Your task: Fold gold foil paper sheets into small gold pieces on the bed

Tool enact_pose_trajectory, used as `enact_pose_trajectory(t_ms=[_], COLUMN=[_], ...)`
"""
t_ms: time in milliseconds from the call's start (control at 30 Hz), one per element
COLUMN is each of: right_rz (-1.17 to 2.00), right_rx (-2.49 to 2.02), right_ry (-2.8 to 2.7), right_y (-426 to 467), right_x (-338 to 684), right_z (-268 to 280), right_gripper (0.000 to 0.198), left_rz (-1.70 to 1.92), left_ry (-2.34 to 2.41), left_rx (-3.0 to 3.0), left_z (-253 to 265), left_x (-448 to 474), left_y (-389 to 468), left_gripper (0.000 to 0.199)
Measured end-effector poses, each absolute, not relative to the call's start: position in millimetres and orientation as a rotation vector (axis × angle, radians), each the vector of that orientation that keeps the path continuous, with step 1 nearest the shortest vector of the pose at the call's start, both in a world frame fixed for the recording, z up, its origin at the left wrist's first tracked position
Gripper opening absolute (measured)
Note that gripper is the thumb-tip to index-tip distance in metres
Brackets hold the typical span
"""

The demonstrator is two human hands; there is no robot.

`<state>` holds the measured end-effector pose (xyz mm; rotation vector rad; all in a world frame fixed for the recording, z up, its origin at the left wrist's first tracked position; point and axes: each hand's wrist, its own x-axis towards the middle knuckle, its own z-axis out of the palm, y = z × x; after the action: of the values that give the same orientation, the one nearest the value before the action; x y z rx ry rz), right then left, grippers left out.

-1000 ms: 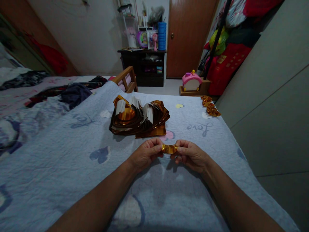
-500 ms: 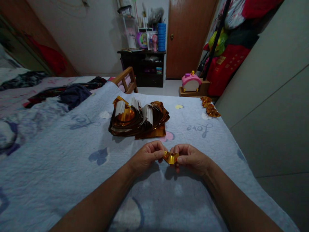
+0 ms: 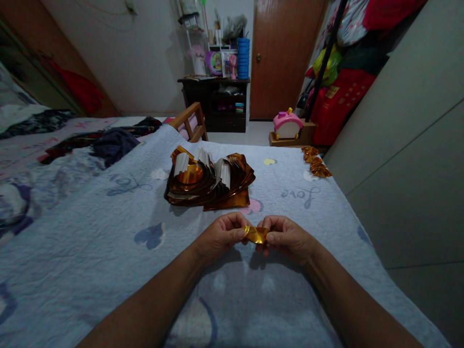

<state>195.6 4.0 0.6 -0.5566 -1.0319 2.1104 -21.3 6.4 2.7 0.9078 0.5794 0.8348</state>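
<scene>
A small folded piece of gold foil paper (image 3: pixel 255 235) is stretched between my two hands, just above the bed. My left hand (image 3: pixel 226 233) pinches its left end between thumb and fingers. At the right end, my right hand (image 3: pixel 284 237) grips it the same way. Beyond my hands lies a thick, curled stack of gold foil paper sheets (image 3: pixel 226 199), with pale undersides showing. Several folded gold foil pieces (image 3: pixel 315 162) rest together at the far right corner of the bed.
A pale blue bedcover (image 3: pixel 152 270) with hearts and lettering spreads under everything. Dark clothes (image 3: pixel 114 145) lie to the left. Past the bed stand a wooden chair (image 3: pixel 192 121), a dark cabinet (image 3: pixel 215 106) and a pink toy (image 3: pixel 287 124). A pale wardrobe (image 3: pixel 409 169) borders the right side.
The gold foil piece between my fingers looks flatter and straighter than before. Both hands stay almost in place, and the stack has not moved.
</scene>
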Motion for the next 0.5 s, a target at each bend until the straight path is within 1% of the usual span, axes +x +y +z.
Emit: enact_pose_trajectory(t_ms=[167, 500], right_rz=[2.123, 2.078], right_rx=[-0.584, -0.594], right_ry=[-0.979, -1.068], right_y=[4.2, 3.7], right_x=[195.5, 193.9], right_z=[3.4, 0.1], right_gripper=[0.028, 0.033], left_rz=[0.779, 0.807], left_ry=[0.676, 0.696], left_rx=[0.941, 0.848], left_z=[-0.3, 5.8], left_x=[-22.9, -19.3], left_y=[6.4, 6.1], left_gripper=[0.041, 0.034])
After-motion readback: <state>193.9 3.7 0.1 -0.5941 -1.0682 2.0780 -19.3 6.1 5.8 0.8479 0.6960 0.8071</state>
